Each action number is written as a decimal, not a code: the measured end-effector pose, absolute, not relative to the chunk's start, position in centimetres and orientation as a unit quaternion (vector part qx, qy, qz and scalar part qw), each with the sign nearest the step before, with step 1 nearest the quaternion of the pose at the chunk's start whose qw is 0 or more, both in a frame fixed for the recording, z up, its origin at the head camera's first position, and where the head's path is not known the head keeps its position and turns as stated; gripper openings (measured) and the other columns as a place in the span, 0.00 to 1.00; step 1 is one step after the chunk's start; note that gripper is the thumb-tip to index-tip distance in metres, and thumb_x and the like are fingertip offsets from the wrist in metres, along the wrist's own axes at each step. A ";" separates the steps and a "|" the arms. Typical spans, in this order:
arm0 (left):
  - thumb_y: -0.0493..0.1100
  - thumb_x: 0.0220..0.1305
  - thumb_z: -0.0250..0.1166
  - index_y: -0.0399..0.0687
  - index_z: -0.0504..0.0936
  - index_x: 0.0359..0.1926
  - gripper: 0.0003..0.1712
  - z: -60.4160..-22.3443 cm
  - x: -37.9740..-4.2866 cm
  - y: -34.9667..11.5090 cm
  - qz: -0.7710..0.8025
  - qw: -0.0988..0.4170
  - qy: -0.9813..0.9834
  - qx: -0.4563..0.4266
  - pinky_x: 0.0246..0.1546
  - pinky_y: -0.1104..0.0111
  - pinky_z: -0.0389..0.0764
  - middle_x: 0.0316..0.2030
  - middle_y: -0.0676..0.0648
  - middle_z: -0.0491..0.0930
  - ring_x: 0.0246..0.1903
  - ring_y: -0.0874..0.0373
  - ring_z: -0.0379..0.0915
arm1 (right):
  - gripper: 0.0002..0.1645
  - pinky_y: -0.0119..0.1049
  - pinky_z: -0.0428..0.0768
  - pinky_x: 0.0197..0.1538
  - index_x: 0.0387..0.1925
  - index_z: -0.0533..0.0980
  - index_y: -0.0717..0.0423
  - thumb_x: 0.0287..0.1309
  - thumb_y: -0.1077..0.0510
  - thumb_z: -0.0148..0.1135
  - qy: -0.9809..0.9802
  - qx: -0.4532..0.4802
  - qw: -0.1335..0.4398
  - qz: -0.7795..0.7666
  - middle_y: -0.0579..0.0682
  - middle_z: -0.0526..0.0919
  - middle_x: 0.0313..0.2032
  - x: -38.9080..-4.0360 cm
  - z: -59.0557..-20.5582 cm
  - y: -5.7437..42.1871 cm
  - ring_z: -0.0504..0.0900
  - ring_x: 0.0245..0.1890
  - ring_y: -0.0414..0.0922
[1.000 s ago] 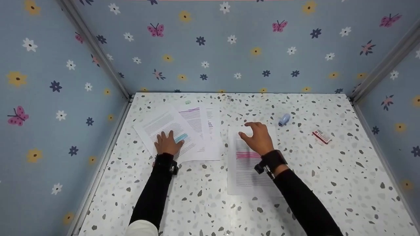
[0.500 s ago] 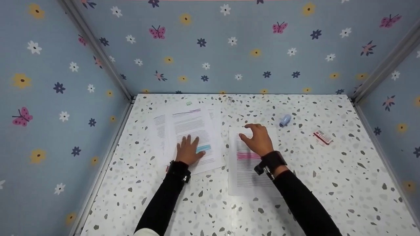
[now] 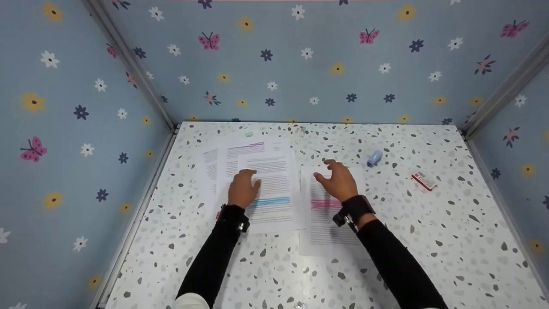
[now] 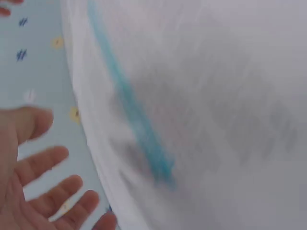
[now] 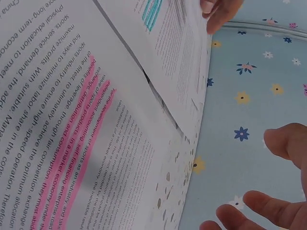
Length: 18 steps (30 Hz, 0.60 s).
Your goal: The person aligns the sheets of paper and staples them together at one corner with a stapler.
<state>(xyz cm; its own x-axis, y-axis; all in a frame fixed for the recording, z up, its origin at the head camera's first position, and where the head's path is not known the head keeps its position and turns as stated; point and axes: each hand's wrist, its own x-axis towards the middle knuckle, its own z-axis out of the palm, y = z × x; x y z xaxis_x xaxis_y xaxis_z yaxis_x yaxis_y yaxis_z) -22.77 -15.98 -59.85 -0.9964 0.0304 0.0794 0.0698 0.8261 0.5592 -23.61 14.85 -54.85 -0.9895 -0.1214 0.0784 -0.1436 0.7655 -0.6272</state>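
My left hand (image 3: 243,189) is over the left part of a printed sheet with a blue highlighted band (image 3: 274,216). In the left wrist view its fingers are spread and hold nothing, beside the blurred sheet. Other printed pages (image 3: 227,171), one with purple marking at the top, lie fanned out beneath that sheet. My right hand (image 3: 341,182) hovers above a printed sheet with pink highlighting (image 3: 326,231); thumb and fingers are bent apart with nothing between them. In the right wrist view, the pink-marked text (image 5: 76,148) shows clearly and the two sheets lie side by side.
A small light-blue rounded object (image 3: 374,158) lies beyond my right hand. Further right is a small red-and-white block (image 3: 423,181). A small green mark or item (image 3: 248,134) is near the back edge. Flower-patterned walls (image 3: 283,64) enclose the speckled tabletop (image 3: 429,240).
My left hand has shifted right and its fingers have lifted and bent. The blue-highlighted sheet has slid right and turned straighter, uncovering pages at left. My right hand stays in place.
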 end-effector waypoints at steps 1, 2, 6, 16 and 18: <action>0.45 0.72 0.63 0.37 0.78 0.63 0.24 -59.5 -23.2 -16.9 -0.311 0.036 -0.950 -0.002 0.57 0.49 0.74 0.60 0.33 0.76 0.59 0.39 0.73 | 0.35 0.54 0.77 0.50 0.65 0.73 0.61 0.65 0.44 0.67 -0.937 0.066 0.012 0.343 0.64 0.81 0.54 -23.8 -54.7 14.8 0.80 0.49 0.59; 0.45 0.73 0.62 0.36 0.78 0.62 0.23 -59.0 -23.5 -17.8 -0.321 0.030 -0.946 0.025 0.55 0.50 0.75 0.57 0.33 0.77 0.57 0.39 0.75 | 0.35 0.54 0.78 0.49 0.66 0.73 0.61 0.66 0.44 0.67 -0.934 0.063 0.006 0.350 0.64 0.81 0.54 -24.1 -54.6 14.8 0.81 0.49 0.58; 0.47 0.74 0.59 0.33 0.80 0.56 0.21 -57.7 -24.5 -21.1 -0.333 -0.031 -0.936 0.111 0.46 0.50 0.79 0.48 0.33 0.82 0.45 0.40 0.81 | 0.36 0.53 0.79 0.49 0.64 0.73 0.63 0.67 0.42 0.65 -0.920 0.044 -0.030 0.388 0.65 0.82 0.53 -25.0 -54.4 14.2 0.82 0.48 0.58; 0.49 0.74 0.56 0.39 0.77 0.32 0.18 -58.1 -25.0 -23.6 -0.408 -0.149 -0.879 0.197 0.22 0.70 0.76 0.23 0.45 0.81 0.22 0.56 0.80 | 0.26 0.41 0.81 0.42 0.52 0.80 0.66 0.72 0.46 0.57 -0.877 -0.042 -0.149 0.454 0.59 0.87 0.39 -27.2 -57.0 11.0 0.87 0.38 0.52; 0.48 0.74 0.55 0.40 0.77 0.29 0.19 -57.9 -24.8 -23.2 -0.412 -0.141 -0.879 0.196 0.22 0.70 0.75 0.23 0.45 0.81 0.21 0.57 0.78 | 0.22 0.37 0.80 0.38 0.46 0.83 0.66 0.73 0.50 0.54 -0.881 -0.043 -0.157 0.445 0.55 0.87 0.33 -27.5 -57.5 10.4 0.85 0.33 0.48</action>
